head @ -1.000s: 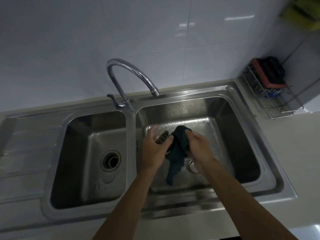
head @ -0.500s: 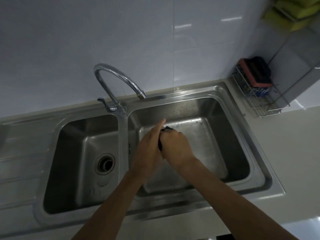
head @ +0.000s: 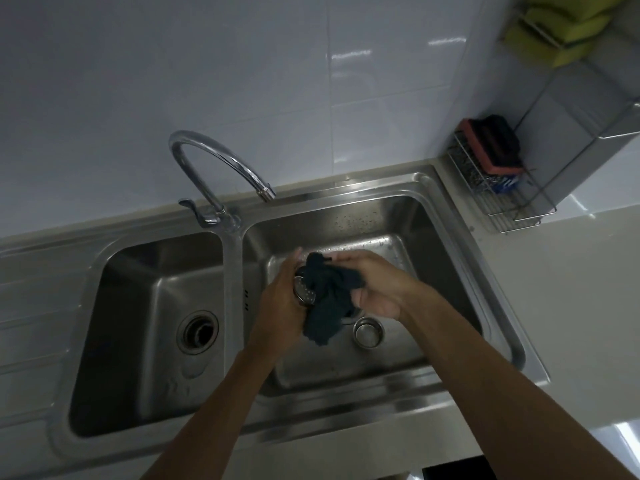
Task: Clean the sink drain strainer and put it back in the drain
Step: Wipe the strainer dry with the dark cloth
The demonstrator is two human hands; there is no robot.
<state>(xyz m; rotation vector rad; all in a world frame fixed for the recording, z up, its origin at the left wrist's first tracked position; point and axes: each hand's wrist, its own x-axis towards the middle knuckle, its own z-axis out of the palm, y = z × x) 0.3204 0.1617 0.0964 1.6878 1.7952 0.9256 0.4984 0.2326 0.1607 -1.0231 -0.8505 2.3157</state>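
Over the right basin of the steel double sink [head: 450, 216], my left hand [head: 277, 306] grips the perforated metal strainer [head: 304, 292], tilted on its side. My right hand [head: 375, 284] presses a dark cloth [head: 329, 299] against the strainer; the cloth hangs down between both hands and hides most of the strainer. Below the cloth's right edge, the open drain [head: 367, 331] of the right basin shows as a shiny metal cup.
The left basin has its own drain [head: 197, 331]. A curved chrome tap [head: 214, 168] arches over the divider, spout toward the right basin. A wire rack [head: 498, 188] with a red and black sponge stands on the counter at the right; green sponges hang above it.
My hands have parted a little, so the cloth and strainer show again and the drain is uncovered. The view shifted, so the sink sits lower and further left.
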